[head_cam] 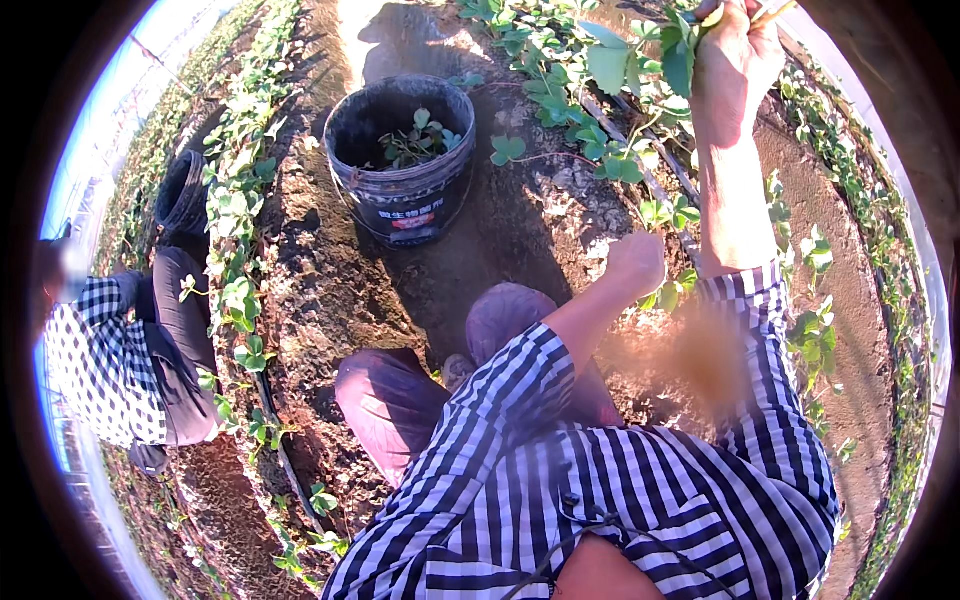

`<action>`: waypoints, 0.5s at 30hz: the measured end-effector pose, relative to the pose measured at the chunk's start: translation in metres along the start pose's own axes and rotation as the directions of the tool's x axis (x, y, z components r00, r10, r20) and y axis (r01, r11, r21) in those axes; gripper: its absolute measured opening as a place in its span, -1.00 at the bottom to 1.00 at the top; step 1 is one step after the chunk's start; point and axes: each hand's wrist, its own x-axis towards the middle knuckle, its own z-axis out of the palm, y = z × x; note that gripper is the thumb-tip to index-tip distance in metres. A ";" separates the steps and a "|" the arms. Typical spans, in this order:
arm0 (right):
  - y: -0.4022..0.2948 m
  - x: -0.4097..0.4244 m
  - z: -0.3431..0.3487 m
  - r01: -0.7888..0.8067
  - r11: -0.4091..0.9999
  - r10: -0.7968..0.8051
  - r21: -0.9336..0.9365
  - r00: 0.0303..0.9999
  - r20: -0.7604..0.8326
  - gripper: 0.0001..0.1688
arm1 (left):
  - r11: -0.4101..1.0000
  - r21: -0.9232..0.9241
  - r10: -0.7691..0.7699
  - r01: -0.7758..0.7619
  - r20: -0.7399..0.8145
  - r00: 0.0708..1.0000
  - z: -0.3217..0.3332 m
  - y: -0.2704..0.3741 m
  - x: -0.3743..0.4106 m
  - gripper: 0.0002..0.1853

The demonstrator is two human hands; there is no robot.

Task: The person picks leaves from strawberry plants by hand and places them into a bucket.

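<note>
My right hand point(739, 64) is raised at the upper right, its fingers closed around green strawberry leaves point(679, 56). Whether their stems are still joined to a plant is hidden. Lower down, my left hand point(637, 262) is curled beside the strawberry plants point(664, 217) on the raised soil bed. Its fingers are turned away, so anything inside them cannot be seen. A black plastic bucket point(405, 180) with a wire handle and printed writing stands on the path ahead of my knees. Some cut leaves and stems point(421, 141) lie inside it.
To the left, across another planted row point(236, 217), a person in a checked shirt point(105, 360) crouches near a second dark bucket point(182, 191). Dark irrigation hoses point(289, 469) run along the beds. A brown blur point(709, 360) covers part of my right sleeve.
</note>
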 end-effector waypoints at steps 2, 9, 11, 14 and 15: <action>0.049 -0.021 0.074 0.440 0.543 -0.364 -0.715 0.891 0.271 -0.78 | 0.995 -0.063 0.075 -0.082 -0.104 0.992 0.006 -0.012 -0.003 -0.80; 0.073 -0.133 0.201 -0.054 0.835 0.550 -0.547 0.069 0.833 -0.34 | 0.958 -0.153 0.205 -0.243 -0.224 0.953 0.017 -0.016 -0.001 -0.69; 0.050 -0.182 0.187 -0.016 0.787 0.613 -0.616 0.133 0.779 -0.28 | 0.955 -0.180 0.182 -0.234 -0.262 0.948 0.018 -0.039 -0.005 -0.65; 0.060 -0.200 0.126 -0.065 0.936 0.350 -0.346 0.080 0.933 -0.51 | 0.936 -0.239 0.170 -0.257 -0.330 0.928 0.018 -0.052 0.000 -0.59; 0.049 -0.193 0.096 -0.213 0.900 0.382 -0.380 -0.030 0.924 -0.51 | 0.936 -0.244 0.161 -0.254 -0.346 0.925 0.020 -0.057 0.005 -0.57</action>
